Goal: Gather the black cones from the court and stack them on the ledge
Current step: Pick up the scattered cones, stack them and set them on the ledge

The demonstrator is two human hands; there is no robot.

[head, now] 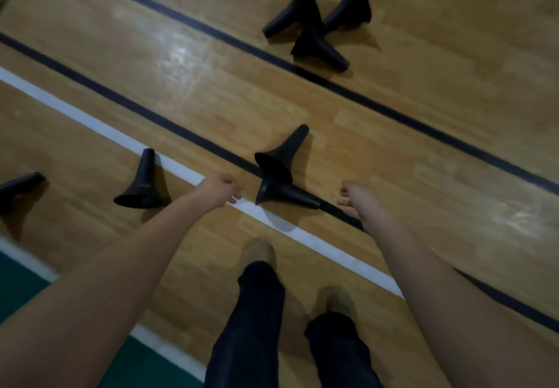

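Left hand (222, 189): held out over the white line (121, 133), fingers loosely curled, nothing gripped or touched.
Right hand (358, 203): held out just past the white line, fingers relaxed and slightly curled, nothing held.
Lying cone (284, 194): laid on its side just past the white line, between the hands; its flared base is turned to the left hand, its narrow tip to the right hand.
Tilted cone (282, 154): set just beyond the white line, its base touching the lying cone.
Single cone (142, 181): tipped over on the near side of the white line, its tip at the line's edge.
Three cones (314, 24): heaped together well beyond the white line, on the wooden floor (423, 69).
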